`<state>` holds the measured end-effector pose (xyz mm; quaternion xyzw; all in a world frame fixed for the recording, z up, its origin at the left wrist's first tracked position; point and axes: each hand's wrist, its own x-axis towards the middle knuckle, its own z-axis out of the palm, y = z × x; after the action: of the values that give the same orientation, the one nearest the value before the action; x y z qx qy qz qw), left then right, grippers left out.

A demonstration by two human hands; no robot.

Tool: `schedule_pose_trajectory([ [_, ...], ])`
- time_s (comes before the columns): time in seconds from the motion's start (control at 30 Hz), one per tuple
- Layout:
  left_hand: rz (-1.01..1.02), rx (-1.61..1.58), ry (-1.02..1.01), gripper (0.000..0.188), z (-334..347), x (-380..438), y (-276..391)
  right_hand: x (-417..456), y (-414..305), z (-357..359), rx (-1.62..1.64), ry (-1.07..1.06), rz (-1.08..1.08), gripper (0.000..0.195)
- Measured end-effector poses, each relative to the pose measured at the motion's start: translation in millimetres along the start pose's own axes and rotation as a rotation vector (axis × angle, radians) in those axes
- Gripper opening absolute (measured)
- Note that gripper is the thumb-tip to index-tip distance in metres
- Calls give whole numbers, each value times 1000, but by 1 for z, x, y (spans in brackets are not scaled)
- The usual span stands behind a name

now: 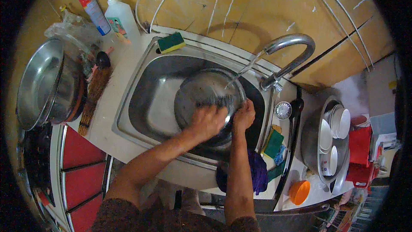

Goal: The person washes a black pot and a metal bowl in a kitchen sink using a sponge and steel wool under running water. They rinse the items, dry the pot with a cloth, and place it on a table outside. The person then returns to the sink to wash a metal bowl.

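Note:
A round metal pan (200, 87) sits tilted in the stainless steel sink (154, 103). My right hand (243, 116) grips its rim on the right side. Curled and slightly blurred, my left hand (209, 120) is over the pan's inside; whether it holds something is hidden. Fine dark and bright streaks show just beyond its fingers. Water (248, 68) runs from the curved chrome faucet (291, 43) into the pan.
A green-and-yellow sponge (171, 43) lies on the sink's back corner, with a pump bottle (120, 19) behind. Metal basins (42, 83) and a straw brush (95, 98) stand left. To the right are a drain strainer (283, 110), a basin with white bowls (309, 145) and an orange bowl (299, 192).

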<state>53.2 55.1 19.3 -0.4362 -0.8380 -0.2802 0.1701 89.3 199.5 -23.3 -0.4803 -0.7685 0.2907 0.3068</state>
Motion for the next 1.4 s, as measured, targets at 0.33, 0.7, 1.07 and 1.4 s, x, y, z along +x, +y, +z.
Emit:
schedule_pose_trajectory([
  [0.33, 25, -14, -53, 25, -6, -32, 15, 3, -11, 4, 28, -79, 24, 22],
  [0.7, 2, -124, 6, 32, -2, -19, -6, 4, 0, -3, 6, -64, 94, 24],
  [1.07, -349, -169, -181, 24, -9, 45, -26, -6, 5, -19, 158, 37, -32, 26],
  [1.4, -346, -200, -39, 27, 8, 59, -29, -12, 25, -28, 228, 60, 25, 24],
])
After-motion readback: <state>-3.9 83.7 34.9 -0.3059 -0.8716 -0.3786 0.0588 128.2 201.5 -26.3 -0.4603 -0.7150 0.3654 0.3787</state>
